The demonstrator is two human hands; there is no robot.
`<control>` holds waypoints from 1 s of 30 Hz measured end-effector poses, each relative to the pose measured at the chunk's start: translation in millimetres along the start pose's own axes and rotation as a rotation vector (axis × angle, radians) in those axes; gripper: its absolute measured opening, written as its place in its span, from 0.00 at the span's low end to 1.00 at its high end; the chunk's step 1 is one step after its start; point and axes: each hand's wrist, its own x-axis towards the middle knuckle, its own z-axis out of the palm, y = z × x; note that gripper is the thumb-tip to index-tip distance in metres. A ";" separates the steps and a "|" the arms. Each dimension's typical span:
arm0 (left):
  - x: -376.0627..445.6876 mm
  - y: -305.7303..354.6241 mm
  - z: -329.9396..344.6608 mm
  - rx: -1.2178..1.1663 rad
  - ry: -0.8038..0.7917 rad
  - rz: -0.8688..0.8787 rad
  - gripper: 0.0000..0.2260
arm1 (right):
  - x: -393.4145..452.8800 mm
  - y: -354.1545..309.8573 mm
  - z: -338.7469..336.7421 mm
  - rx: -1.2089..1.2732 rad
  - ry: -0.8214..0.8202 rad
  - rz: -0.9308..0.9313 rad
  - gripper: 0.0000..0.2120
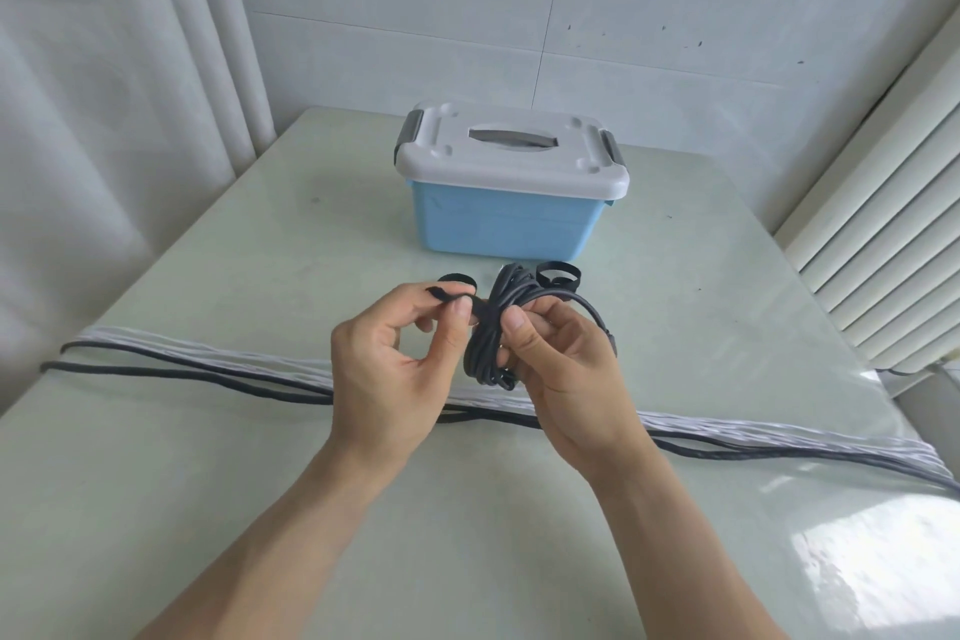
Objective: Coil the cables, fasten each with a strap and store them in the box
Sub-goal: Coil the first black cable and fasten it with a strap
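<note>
Right hand (561, 369) grips the coiled black cable (491, 327); left hand (384, 359) fingers (457, 314) pinch the black strap (447, 297) before the lidded blue box (498, 218).

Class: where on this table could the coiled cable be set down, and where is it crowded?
Free: the near table below the loose cables, and the far corners beside the box. Crowded: the strip between the box and the hands, with spare straps.

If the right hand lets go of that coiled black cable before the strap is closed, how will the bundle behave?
Probably it springs loose: the coiled black cable keeps its loops only in the right hand grip, and the strap pinched by the left hand looks unfastened. It seems floppy and light, sagging below the fingers. It is unlikely to roll; the loops would likely slump flat on the table.
</note>
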 end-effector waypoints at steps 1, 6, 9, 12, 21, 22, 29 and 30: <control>0.6 -0.1 0.4 -0.013 -0.004 -0.016 0.03 | 0.7 0.3 0.1 0.026 -0.011 0.015 0.21; 1.9 0.6 0.8 -0.085 -0.048 -0.106 0.05 | 3.4 3.5 -0.4 0.068 0.015 0.042 0.17; 3.3 0.4 1.0 -0.125 -0.106 -0.188 0.03 | 3.2 3.8 -1.7 0.060 0.027 0.040 0.13; 6.2 -0.6 1.1 -0.232 -0.155 -0.294 0.02 | 3.3 4.5 -1.4 0.051 0.043 0.038 0.13; 7.6 -7.5 -0.1 -0.311 -0.242 -0.522 0.05 | -0.8 0.2 0.7 -0.082 0.109 -0.047 0.13; 7.9 -7.9 0.1 -0.335 -0.235 -0.565 0.04 | -1.8 -0.7 1.8 -0.115 0.114 -0.061 0.12; 6.5 -15.2 3.5 -0.254 -0.224 -0.666 0.08 | -5.6 -5.5 7.9 -0.439 0.180 -0.119 0.08; 4.6 -16.1 6.1 -0.248 -0.215 -0.684 0.07 | -5.8 -5.4 8.2 -0.473 0.194 -0.127 0.08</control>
